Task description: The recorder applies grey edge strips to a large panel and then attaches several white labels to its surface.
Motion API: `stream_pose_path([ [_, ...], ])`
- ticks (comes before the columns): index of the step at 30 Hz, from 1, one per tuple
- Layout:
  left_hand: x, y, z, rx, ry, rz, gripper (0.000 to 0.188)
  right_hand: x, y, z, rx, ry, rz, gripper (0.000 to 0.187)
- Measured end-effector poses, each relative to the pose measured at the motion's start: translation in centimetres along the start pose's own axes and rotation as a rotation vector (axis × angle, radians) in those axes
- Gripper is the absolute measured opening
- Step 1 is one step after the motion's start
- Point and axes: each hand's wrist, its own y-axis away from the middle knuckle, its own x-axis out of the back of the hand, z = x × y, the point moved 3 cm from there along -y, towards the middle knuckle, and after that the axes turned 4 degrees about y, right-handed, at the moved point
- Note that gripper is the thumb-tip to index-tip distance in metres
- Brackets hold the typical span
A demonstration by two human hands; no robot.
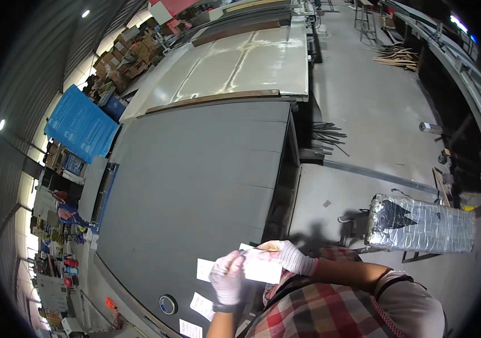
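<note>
My right hand (pixel 285 254), in a striped knit glove, pinches a white sheet of paper (pixel 264 270) by its upper edge, over the near edge of the grey-topped table. My left hand (pixel 227 281), gloved the same way, is closed at the sheet's left edge and slightly blurred; what sits between its fingers is hidden. Beside the left hand lie white paper slips: one slip (pixel 204 269) partly behind it, another slip (pixel 202 305) by the wrist, and a third slip (pixel 190 328) nearer me. A roll of tape (pixel 168 304) rests flat to their left.
The grey tabletop (pixel 195 169) stretches away ahead, with a glossy pale sheet surface (pixel 240 62) beyond it. To my right stands a foil-wrapped padded bench (pixel 421 223). Dark strips (pixel 328 138) stick out beside the table. A blue panel (pixel 82 124) stands at the far left.
</note>
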Motion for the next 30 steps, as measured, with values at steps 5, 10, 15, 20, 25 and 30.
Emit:
stream_pose_path([
  [5, 1.9, -4.9, -0.9, 0.381, 0.419, -0.333, 0.021, 0.6, -0.4, -0.4, 0.07, 0.011, -0.019, 0.04],
  [10, 4.8, -10.8, -7.3, 0.447, 0.271, -0.28, 0.021, 3.0, 0.1, -1.0, 0.019, 0.242, 0.289, 0.026],
  [15, 1.9, -9.5, -3.5, -0.321, -0.363, -0.067, 0.048, 5.1, 0.5, -2.4, -0.012, 0.4, 0.449, 0.024],
  [20, -4.6, -5.2, -1.6, -0.189, 0.049, -0.329, 0.036, 3.5, 0.0, -2.3, 0.028, 0.296, 0.405, 0.023],
  [25, -3.6, -10.5, 0.0, 0.105, 0.224, -0.144, 0.009, 4.5, -0.8, -3.5, 0.09, 0.244, 0.225, 0.024],
  [30, -3.7, -20.9, -7.2, 0.284, 0.029, -0.109, 0.039, 6.8, -2.2, -4.8, 0.092, 0.221, 0.314, 0.022],
])
